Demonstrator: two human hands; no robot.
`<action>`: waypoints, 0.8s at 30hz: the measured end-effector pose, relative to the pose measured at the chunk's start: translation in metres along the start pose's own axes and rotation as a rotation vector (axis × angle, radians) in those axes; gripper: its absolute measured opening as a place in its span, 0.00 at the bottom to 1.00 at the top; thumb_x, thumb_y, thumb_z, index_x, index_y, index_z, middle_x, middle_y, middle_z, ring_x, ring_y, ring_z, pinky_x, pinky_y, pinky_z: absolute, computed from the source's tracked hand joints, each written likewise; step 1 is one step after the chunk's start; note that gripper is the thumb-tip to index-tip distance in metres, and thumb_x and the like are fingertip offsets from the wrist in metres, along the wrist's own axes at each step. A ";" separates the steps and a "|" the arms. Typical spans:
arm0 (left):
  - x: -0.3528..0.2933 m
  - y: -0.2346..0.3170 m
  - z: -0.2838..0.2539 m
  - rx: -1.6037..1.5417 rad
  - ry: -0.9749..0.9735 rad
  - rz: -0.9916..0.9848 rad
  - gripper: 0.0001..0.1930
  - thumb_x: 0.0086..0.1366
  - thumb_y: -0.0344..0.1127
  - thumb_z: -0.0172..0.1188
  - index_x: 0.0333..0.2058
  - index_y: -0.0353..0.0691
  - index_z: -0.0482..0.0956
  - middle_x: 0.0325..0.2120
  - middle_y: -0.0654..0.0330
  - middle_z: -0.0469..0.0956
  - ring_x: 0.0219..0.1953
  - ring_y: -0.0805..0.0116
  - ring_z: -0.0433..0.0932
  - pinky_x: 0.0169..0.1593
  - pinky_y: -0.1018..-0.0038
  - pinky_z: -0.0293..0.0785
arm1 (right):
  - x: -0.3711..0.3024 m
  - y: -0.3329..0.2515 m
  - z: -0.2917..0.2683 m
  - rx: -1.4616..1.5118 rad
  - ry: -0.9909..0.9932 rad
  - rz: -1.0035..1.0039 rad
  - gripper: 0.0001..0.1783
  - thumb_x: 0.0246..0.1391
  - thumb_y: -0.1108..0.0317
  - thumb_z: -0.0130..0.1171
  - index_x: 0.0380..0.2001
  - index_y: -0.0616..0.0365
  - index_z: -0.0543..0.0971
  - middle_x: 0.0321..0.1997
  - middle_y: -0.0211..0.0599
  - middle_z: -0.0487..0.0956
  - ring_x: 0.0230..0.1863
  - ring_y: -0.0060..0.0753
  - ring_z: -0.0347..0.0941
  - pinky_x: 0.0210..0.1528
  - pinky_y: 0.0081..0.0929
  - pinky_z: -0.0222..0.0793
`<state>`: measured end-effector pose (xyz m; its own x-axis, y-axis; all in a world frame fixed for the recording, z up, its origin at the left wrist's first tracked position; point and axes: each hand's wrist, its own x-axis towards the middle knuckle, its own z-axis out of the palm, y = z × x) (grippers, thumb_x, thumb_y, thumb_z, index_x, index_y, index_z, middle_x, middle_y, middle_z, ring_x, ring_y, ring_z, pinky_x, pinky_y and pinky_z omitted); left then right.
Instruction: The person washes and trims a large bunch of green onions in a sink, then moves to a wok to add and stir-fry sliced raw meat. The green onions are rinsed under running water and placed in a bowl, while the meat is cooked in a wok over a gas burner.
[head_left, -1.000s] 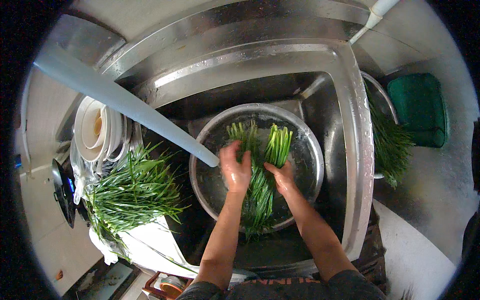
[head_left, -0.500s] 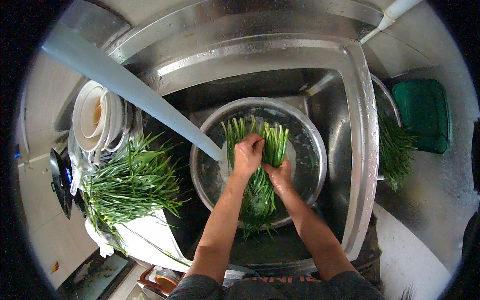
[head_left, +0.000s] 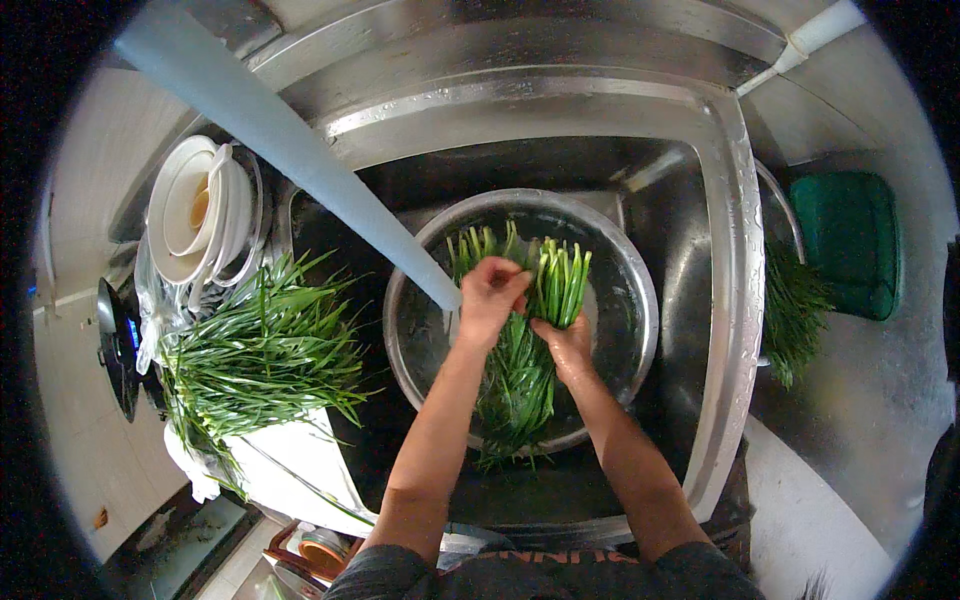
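Note:
A bunch of garlic chives, pale cut stems pointing away from me, hangs over a round steel basin of water. My right hand is closed around the bunch from the right, thumb across the stems. Its green leaves trail toward me in the basin. Just left of those stems, my left hand is curled in a pinch; what its fingertips hold, if anything, is too small to tell. More chive stems show in the basin behind my left hand.
The basin stands in a steel sink. A thick blue-grey tube slants into the basin from upper left. Loose chives lie left, below stacked white bowls. On the right are more chives and a green basket.
My left hand has shifted slightly left and up off the stems, and a gap has opened between it and the bunch. My right hand still grips the chives.

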<state>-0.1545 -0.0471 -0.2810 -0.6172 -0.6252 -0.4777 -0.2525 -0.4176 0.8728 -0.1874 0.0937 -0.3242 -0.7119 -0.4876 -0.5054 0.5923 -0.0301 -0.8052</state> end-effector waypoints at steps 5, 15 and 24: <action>0.003 -0.005 0.006 0.252 -0.023 0.045 0.08 0.61 0.32 0.62 0.34 0.33 0.76 0.19 0.63 0.74 0.17 0.76 0.72 0.21 0.79 0.69 | -0.001 -0.010 0.001 -0.044 -0.091 0.080 0.27 0.43 0.75 0.66 0.50 0.58 0.71 0.45 0.30 0.75 0.46 0.28 0.72 0.49 0.29 0.66; 0.006 -0.019 -0.012 0.413 -0.118 0.139 0.06 0.66 0.32 0.54 0.31 0.37 0.74 0.17 0.66 0.69 0.18 0.78 0.67 0.22 0.76 0.63 | 0.011 -0.007 0.001 0.054 -0.116 0.108 0.31 0.42 0.72 0.71 0.50 0.57 0.69 0.45 0.30 0.76 0.44 0.28 0.73 0.50 0.29 0.70; 0.003 -0.017 -0.011 0.653 -0.062 0.335 0.04 0.63 0.29 0.53 0.34 0.34 0.71 0.27 0.46 0.75 0.31 0.48 0.76 0.35 0.63 0.70 | 0.013 -0.003 0.005 -0.060 -0.079 0.011 0.30 0.36 0.76 0.68 0.48 0.57 0.70 0.43 0.29 0.76 0.43 0.28 0.72 0.48 0.29 0.68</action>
<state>-0.1442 -0.0496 -0.2983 -0.7754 -0.6037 -0.1850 -0.4233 0.2796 0.8618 -0.1969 0.0829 -0.3269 -0.6720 -0.5550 -0.4903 0.5745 0.0271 -0.8181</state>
